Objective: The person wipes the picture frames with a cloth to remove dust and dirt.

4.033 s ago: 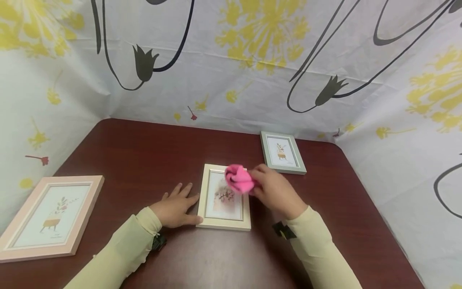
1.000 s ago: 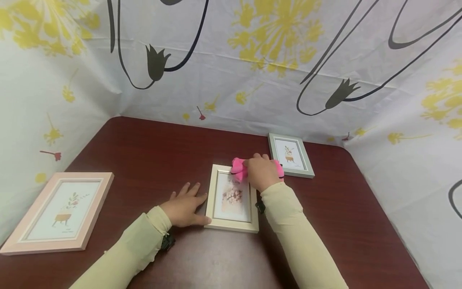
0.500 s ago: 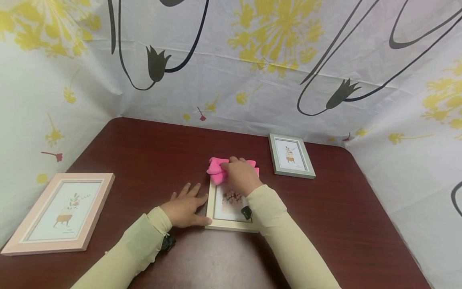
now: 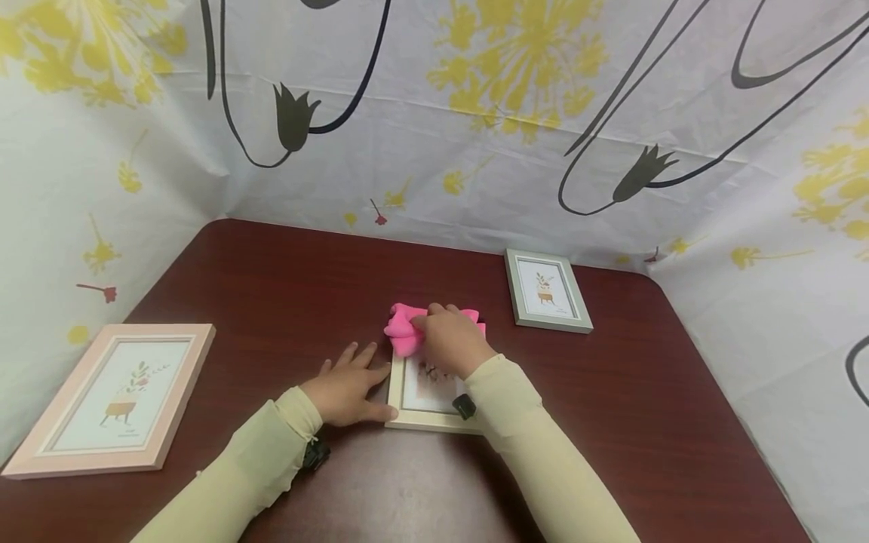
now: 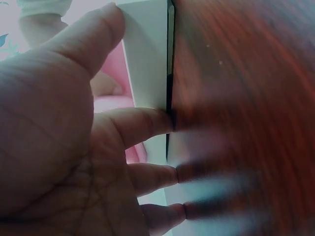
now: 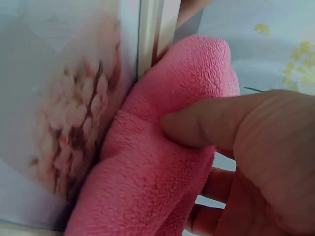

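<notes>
One pink frame (image 4: 118, 400) lies at the left edge of the dark red table (image 4: 299, 279). Right of it, the left hand (image 4: 348, 392) is spread flat, grasping nothing, its thumb on the near left corner of a cream frame (image 4: 424, 419) set well in from the table's side edges. A pink cloth (image 4: 403, 332) covers that frame's far end, pinched by the right hand (image 4: 453, 339), thumb on top. Farther right, a green frame (image 4: 548, 292) lies near the table's far edge, towards the far right corner.
</notes>
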Available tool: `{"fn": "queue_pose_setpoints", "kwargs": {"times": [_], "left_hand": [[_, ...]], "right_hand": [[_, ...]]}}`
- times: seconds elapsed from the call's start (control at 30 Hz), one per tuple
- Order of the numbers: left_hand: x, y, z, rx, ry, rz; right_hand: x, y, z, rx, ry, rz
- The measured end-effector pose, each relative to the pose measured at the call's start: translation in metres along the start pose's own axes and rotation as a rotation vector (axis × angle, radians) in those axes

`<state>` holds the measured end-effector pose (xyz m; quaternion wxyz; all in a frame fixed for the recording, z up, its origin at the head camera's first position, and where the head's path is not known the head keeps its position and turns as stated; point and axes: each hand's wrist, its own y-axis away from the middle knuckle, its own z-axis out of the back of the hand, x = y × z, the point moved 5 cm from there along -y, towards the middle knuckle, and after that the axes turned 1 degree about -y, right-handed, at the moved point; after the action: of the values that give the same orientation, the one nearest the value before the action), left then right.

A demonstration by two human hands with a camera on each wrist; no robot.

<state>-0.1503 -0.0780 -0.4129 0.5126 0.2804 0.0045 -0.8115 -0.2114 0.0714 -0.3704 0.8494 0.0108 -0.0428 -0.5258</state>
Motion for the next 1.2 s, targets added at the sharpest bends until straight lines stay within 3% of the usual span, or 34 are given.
{"fn": "queue_pose_setpoints", "kwargs": {"times": [0.5, 0.7, 0.9, 1.2], "left_hand": [[0.003, -0.001, 0.001, -0.042, 0.016, 0.002], [0.001, -0.002, 0.001, -0.050, 0.017, -0.005], [0.002, -0.002, 0.000, -0.034, -0.006, -0.013], [0.004, -0.002, -0.001, -0.023, -0.025, -0.033]], "right_hand": [[0.033, 0.064, -0.004, -0.049, 0.077, 0.237], [0.034, 0.072, -0.003, -0.080, 0.081, 0.236], [0.031, 0.058, -0.001, -0.059, 0.131, 0.159], [0.010, 0.002, 0.006, -0.006, 0.099, -0.004]]}}
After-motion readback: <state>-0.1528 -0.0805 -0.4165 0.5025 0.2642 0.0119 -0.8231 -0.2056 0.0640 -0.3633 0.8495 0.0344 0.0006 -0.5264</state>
